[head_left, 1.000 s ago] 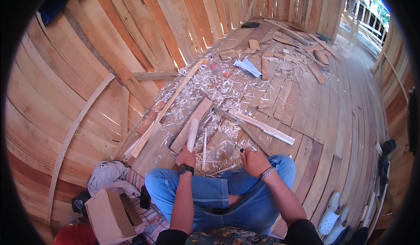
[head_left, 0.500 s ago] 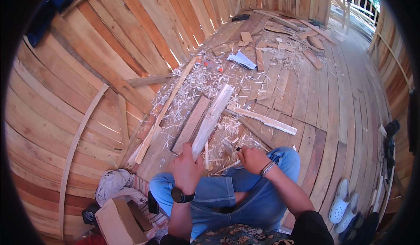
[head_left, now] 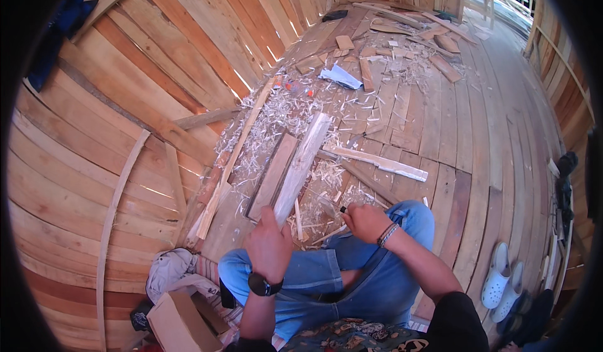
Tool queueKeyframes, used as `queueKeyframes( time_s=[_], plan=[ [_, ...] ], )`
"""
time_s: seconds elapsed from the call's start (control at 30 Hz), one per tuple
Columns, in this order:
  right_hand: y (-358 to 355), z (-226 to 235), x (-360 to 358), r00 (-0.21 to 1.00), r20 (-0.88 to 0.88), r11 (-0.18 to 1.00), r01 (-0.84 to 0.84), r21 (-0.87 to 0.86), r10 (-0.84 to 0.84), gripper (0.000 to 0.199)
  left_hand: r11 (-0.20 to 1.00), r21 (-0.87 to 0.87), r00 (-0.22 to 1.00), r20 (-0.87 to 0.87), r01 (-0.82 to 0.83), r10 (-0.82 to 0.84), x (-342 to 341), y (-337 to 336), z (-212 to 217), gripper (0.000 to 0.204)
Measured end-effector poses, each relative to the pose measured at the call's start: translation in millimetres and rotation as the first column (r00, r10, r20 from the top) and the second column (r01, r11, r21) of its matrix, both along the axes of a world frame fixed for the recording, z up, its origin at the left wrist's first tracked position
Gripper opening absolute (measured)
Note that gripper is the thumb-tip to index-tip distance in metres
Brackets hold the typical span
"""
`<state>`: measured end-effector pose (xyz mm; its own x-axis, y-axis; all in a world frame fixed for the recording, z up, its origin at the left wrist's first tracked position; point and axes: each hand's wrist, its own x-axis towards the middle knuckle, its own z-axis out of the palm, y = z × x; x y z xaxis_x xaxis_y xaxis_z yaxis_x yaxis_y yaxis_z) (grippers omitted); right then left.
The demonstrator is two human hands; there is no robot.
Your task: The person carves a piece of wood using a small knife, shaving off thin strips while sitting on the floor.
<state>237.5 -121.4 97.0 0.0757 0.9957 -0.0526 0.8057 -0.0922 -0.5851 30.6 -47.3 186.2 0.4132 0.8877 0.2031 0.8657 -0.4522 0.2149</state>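
Note:
I sit on a plank floor with my knees in blue jeans [head_left: 326,283]. My left hand [head_left: 268,246], with a black watch at the wrist, grips the near end of a long pale wooden slat [head_left: 303,163] that angles up and away from me. My right hand [head_left: 365,221], with a beaded bracelet, is closed around a small dark-handled tool, likely a knife [head_left: 343,209], just right of the slat's near end. A darker short board [head_left: 272,176] lies beside the slat on its left. Pale wood shavings [head_left: 276,123] cover the floor around them.
A curved plank wall [head_left: 125,101] rises on the left. Loose slats [head_left: 377,160] and offcuts [head_left: 389,50] lie ahead, with a blue-white scrap [head_left: 339,75]. A cardboard box [head_left: 179,320] and cloth [head_left: 173,270] sit at lower left. White clogs [head_left: 499,280] stand at right.
My left hand has lifted the pale slat and turned it lengthwise away from me. My right hand has stayed closed near my knee. The view has tilted slightly.

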Motion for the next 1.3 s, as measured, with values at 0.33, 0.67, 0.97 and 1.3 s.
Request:
queueKeyframes(
  time_s=[0.33, 0.67, 0.97, 1.3],
  plan=[
    [5.3, -3.1, 7.6, 0.996, -0.003, 0.995, -0.086, -0.042, 0.086, 0.035, 0.998, 0.055, 0.999, 0.016, -0.034, 0.033, -5.5, -6.7, 25.2, 0.024],
    [10.8, 4.5, 12.1, 0.988, 0.024, 0.98, -0.151, -0.128, 0.155, 0.036, 1.0, -0.009, 0.998, -0.062, -0.005, 0.004, -16.4, 3.7, -10.0, 0.028],
    [12.8, 8.8, 17.1, 0.981, 0.043, 0.975, -0.185, -0.121, 0.191, 0.035, 0.989, -0.107, 0.98, -0.161, 0.102, -0.119, -13.7, 14.7, -70.6, 0.029],
    [8.5, 19.3, 29.4, 0.989, 0.053, 0.983, -0.132, -0.127, 0.14, 0.036, 0.999, 0.041, 1.0, 0.017, 0.0, 0.0, -2.9, -16.5, 25.2, 0.027]
  ],
)
